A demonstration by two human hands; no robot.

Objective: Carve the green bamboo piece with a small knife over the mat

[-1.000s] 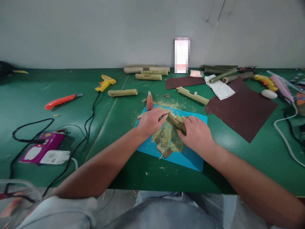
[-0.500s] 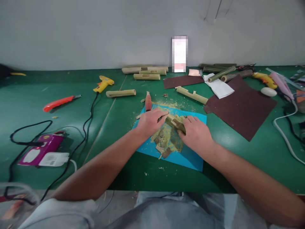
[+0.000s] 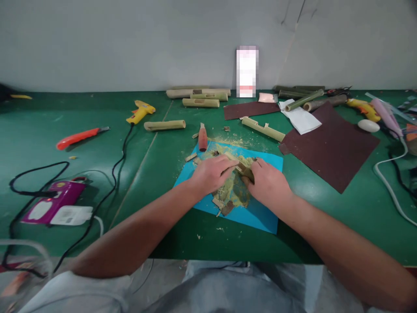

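Note:
A short bamboo piece [image 3: 246, 172] with a cut slot lies slanted over a blue sheet [image 3: 263, 221]. My right hand [image 3: 269, 182] is wrapped round its right end. Over its left part, my left hand [image 3: 213, 171] has its fingers pressed together; a small brown piece, perhaps sandpaper, seems to be under the fingertips, though it is mostly hidden. Yellowish dust [image 3: 239, 195] and bamboo scraps [image 3: 227, 208] cover the sheet's middle. Just beyond my left hand lies a red-handled knife [image 3: 202, 138], its blade pointing away.
Bamboo tubes [image 3: 200, 103] lie at the back, one notched tube [image 3: 263, 129] nearer. To the left are a yellow glue gun [image 3: 140, 111], an orange cutter [image 3: 78, 138] and a purple power strip [image 3: 54, 202] with cables. Brown sheets [image 3: 332, 145] and a white egg-shaped object [image 3: 368, 126] are right.
My left hand has slid to the right and slightly nearer along the bamboo, now covering more of it. My right hand has kept its grip in about the same place.

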